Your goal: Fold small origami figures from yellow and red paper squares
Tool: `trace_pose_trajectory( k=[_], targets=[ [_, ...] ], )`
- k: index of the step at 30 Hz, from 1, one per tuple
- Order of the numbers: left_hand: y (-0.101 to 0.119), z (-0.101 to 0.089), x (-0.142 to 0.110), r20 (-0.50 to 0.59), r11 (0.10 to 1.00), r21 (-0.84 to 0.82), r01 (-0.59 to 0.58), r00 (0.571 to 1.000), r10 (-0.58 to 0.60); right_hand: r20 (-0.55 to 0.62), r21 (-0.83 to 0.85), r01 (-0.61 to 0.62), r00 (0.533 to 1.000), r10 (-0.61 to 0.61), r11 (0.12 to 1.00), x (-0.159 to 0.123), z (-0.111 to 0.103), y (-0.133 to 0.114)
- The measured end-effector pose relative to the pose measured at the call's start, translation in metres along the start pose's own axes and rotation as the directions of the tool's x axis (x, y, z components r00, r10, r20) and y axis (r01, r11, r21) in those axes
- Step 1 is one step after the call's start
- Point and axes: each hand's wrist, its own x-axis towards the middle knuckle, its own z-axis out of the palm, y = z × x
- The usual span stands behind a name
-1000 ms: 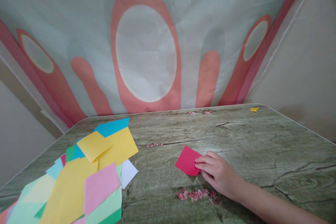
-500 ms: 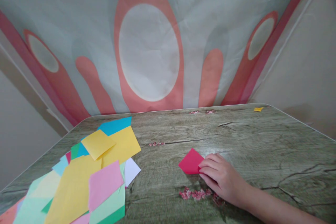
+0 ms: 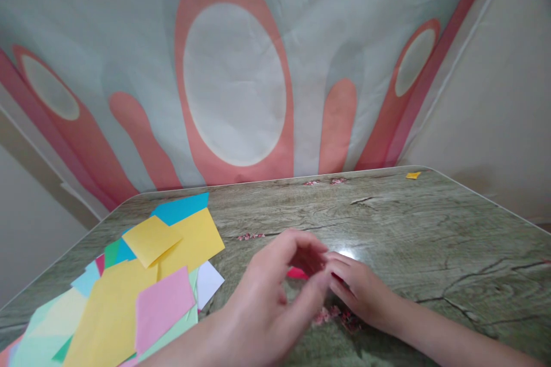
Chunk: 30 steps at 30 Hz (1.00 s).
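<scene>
A small sheet of red paper (image 3: pixel 298 273) lies on the wood-patterned table, mostly hidden behind my left hand (image 3: pixel 275 298). That hand curves over the paper, thumb and bent fingers apart, its fingertips close to those of my right hand (image 3: pixel 355 284). The fingers of my right hand are pinched together at the paper's right side, where the left fingertips cover the grip. I cannot tell whether the left fingertips touch the paper.
Loose coloured paper is heaped at left, with a yellow sheet (image 3: pixel 114 309), a pink square (image 3: pixel 166 309) and a blue sheet (image 3: pixel 183 208). A small yellow piece (image 3: pixel 413 175) lies at the far right of the table (image 3: pixel 430 229). A patterned cloth (image 3: pixel 310 23) hangs behind.
My left hand has come in from the lower left and now covers most of the red paper. My right hand stays at the paper's right side. The view has shifted slightly.
</scene>
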Motion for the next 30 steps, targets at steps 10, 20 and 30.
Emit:
trace_pose_trajectory(
  k=[10,20,30],
  targets=[
    [-0.023,0.032,0.038,0.221,0.909,0.414,-0.047,0.974,-0.051,-0.044,0.167,-0.138,0.988,0.147,0.976,0.018,-0.004,0.008],
    [-0.033,0.035,0.043,0.207,0.928,0.371,-0.022,0.977,-0.06,-0.089,0.093,-0.208,0.972,0.217,0.974,0.021,-0.001,0.016],
    [-0.051,0.028,0.048,0.061,0.998,0.062,0.003,0.998,-0.007,-0.136,0.108,-0.119,0.982,0.133,0.987,0.011,0.002,0.015]
  ],
)
